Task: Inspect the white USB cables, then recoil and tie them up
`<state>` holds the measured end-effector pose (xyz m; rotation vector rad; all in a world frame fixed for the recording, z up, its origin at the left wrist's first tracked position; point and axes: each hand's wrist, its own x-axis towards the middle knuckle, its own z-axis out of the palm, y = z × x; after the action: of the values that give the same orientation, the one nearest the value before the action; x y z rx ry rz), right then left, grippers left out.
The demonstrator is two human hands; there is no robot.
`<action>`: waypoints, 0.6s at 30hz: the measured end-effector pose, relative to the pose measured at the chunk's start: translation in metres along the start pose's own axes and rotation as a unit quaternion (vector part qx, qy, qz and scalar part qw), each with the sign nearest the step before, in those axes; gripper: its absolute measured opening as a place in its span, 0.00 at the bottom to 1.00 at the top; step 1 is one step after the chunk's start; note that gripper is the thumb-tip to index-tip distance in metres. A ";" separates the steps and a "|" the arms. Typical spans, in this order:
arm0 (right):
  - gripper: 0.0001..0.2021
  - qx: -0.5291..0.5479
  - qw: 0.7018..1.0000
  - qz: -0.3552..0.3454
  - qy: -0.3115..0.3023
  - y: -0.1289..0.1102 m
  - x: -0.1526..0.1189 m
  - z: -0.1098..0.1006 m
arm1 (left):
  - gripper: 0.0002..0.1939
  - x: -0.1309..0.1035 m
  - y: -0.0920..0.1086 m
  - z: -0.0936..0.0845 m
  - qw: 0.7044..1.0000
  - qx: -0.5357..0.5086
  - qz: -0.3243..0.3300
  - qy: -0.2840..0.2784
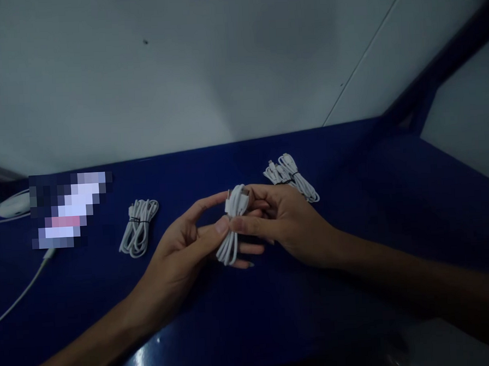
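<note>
Mid-frame, left hand (186, 242) and right hand (291, 220) both pinch the bundled cable (238, 203) between them, its long axis steep, top leaning right

The held cable (238, 201) was between the left hand (184, 243) and the right hand (293, 224), above the counter (336, 304). A second cable (138, 232) lay on the counter to the left, just beyond the left forearm. More cables (297, 179) lay together behind the right hand. Farthest left of these was a device (76, 211), with a cord (27, 295) running from its near end toward the left edge. A wall (222, 69) stood behind the counter.
</note>
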<state>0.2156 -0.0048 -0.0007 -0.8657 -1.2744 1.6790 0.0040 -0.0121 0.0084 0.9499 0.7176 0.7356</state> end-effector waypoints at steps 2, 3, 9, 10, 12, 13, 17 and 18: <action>0.12 -0.014 1.000 0.005 0.009 -0.001 0.000 0.001 | 0.19 0.001 0.001 0.000 1.000 0.010 0.000 -0.003; 0.12 -0.020 1.000 0.008 0.013 -0.002 0.000 0.002 | 0.19 0.001 0.002 0.001 1.000 0.017 -0.004 -0.001; 0.16 -0.050 0.998 0.019 0.034 -0.003 0.001 0.002 | 0.19 0.004 0.004 0.001 0.999 0.017 -0.023 0.025; 0.17 -0.054 0.998 0.019 0.036 -0.002 0.001 0.002 | 0.19 0.004 0.004 0.000 0.999 0.013 -0.022 0.027; 0.18 -0.057 0.998 0.020 0.034 -0.001 0.002 0.000 | 0.18 0.004 0.003 0.000 0.999 0.006 -0.022 0.035; 0.18 -0.056 0.998 0.020 0.032 0.000 0.003 0.000 | 0.17 0.005 0.002 -0.001 0.999 0.002 -0.021 0.040; 0.18 -0.058 0.998 0.021 0.019 0.003 0.004 -0.002 | 0.15 0.006 0.000 -0.004 0.999 -0.010 -0.016 0.050; 0.18 -0.059 0.998 0.018 0.017 0.004 0.004 -0.002 | 0.15 0.006 0.000 -0.005 0.999 -0.011 -0.016 0.050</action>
<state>0.2151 -0.0013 -0.0048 -0.9881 -1.3528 1.6226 0.0036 -0.0055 0.0050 0.8841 0.8084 0.7667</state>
